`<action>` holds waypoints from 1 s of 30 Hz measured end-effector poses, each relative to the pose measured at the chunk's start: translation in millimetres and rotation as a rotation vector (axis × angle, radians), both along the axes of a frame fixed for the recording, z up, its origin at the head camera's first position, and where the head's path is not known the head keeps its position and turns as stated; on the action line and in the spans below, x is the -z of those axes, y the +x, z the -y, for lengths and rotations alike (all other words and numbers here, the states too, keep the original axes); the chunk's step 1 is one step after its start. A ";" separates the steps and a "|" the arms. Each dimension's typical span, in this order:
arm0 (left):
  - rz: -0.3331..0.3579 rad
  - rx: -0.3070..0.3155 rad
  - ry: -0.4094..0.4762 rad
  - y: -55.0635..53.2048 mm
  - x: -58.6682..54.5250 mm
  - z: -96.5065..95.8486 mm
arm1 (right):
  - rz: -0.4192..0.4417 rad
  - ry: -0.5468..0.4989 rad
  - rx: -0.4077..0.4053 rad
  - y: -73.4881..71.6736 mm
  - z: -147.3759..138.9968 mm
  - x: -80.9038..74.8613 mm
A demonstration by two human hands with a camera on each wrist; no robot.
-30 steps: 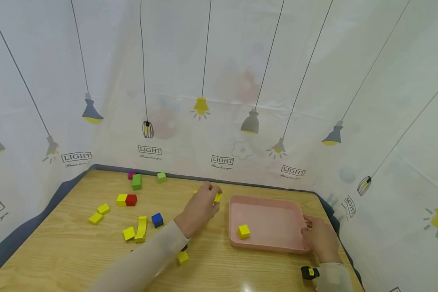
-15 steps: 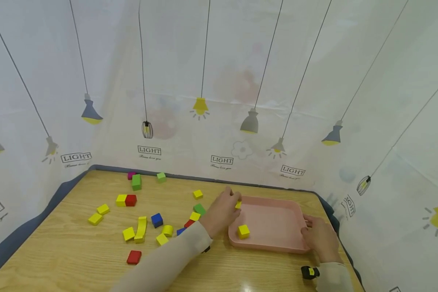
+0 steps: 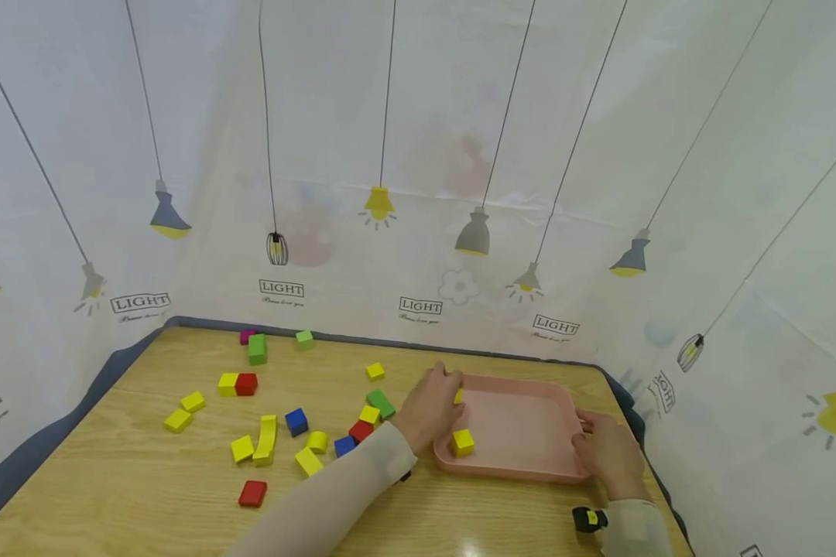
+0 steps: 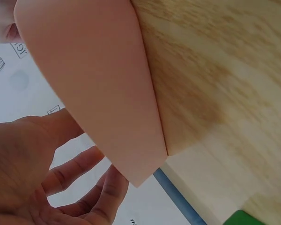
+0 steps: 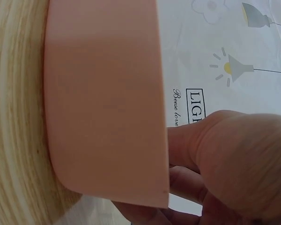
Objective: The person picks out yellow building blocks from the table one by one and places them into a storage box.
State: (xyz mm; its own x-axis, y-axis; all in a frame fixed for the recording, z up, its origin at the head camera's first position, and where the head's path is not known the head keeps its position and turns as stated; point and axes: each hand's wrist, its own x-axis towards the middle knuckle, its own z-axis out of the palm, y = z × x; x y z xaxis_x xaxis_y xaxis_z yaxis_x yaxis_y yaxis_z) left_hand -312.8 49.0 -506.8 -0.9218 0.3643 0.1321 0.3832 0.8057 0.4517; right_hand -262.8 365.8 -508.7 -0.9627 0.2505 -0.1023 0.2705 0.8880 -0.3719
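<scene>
My left hand reaches over the left rim of a pink tray. Its fingertips hold a yellow block just inside the tray; the hand covers part of that block. From the left wrist, the tray wall hides the block, and the curled fingers pass behind the rim. A yellow cube sits in the tray's near left corner. On the right side, my right hand grips the tray's rim, with its thumb and fingers on either side of the wall in the right wrist view.
Loose blocks lie left of the tray: a red flat block, a blue cube, a green block, a lone yellow block and several others. A printed curtain stands behind the wooden table.
My left hand has carried the yellow block rightward from among the loose blocks to the tray's left side. My right hand has stayed on the tray. The view has shifted slightly.
</scene>
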 end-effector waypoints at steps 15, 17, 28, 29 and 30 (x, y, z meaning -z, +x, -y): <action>-0.066 -0.034 0.020 -2.3 -2.9 19.2 | -0.012 0.006 -0.011 1.9 -0.2 -0.8; -0.103 -0.058 -0.006 -4.8 -3.8 25.9 | -0.011 0.006 -0.011 1.7 0.3 -1.4; -0.182 -0.198 -0.072 -19.5 5.1 59.1 | 0.011 0.008 0.000 -1.1 -1.2 0.3; -0.181 -0.211 -0.081 -20.8 6.6 61.3 | 0.014 0.009 0.001 -1.3 -1.3 0.7; -0.176 -0.224 -0.092 -22.5 7.8 63.1 | 0.015 0.008 0.001 -1.3 -1.1 0.9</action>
